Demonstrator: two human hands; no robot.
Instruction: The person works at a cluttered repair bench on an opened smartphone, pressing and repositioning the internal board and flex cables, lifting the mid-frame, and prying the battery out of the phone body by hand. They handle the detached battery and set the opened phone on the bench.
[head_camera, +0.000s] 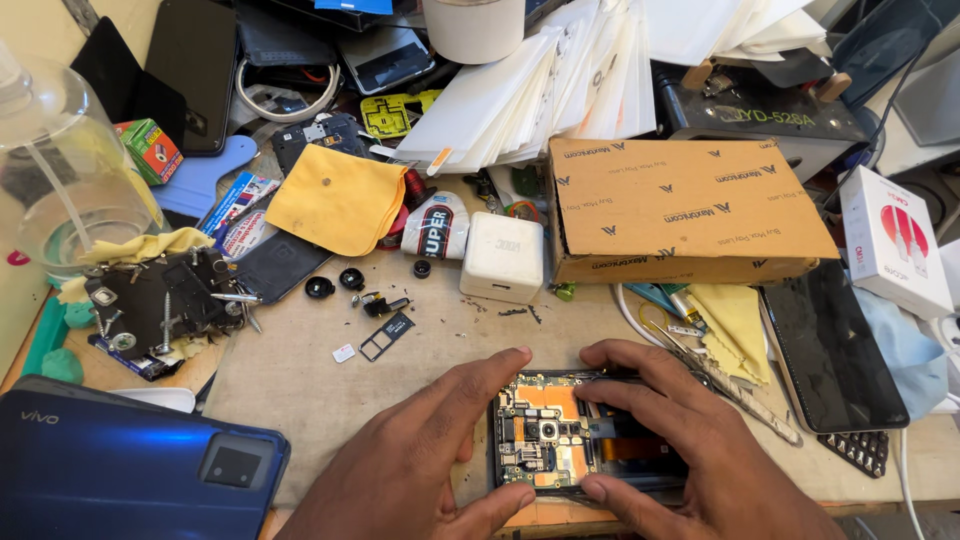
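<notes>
- Closest to the camera: both hands sit on an opened phone (565, 440) at the near edge of the table (300, 390), back cover off, so the orange and black boards and a small round camera module are showing.
- Left hand (420, 460) is clamped on the phone's left side, index finger stretched along the top edge and thumb hooked under the near edge. So its grip is closed on the phone.
- Right hand (690, 450) covers the right half, fingers curled over the far edge and thumb pressing the near edge. That grip is closed on the phone too.
- Near left there's a shiny blue back cover (120, 465) with a square camera bump, lying well apart from the hands.
- Just beyond the left hand: a black SIM tray (385, 335), a tiny white card (344, 352) and a few small black round parts.
- Further left, a black magnetic mat (165, 300) is covered in screws.
- Middle of the table: a white charger block (502, 257), with a yellow cloth (340, 197) to its far left.
- Far right of the charger is a flat brown cardboard box (685, 210), and near right lies a dark phone screen (832, 345).
- A clear glass bottle (60, 170) stands at the far left.
</notes>
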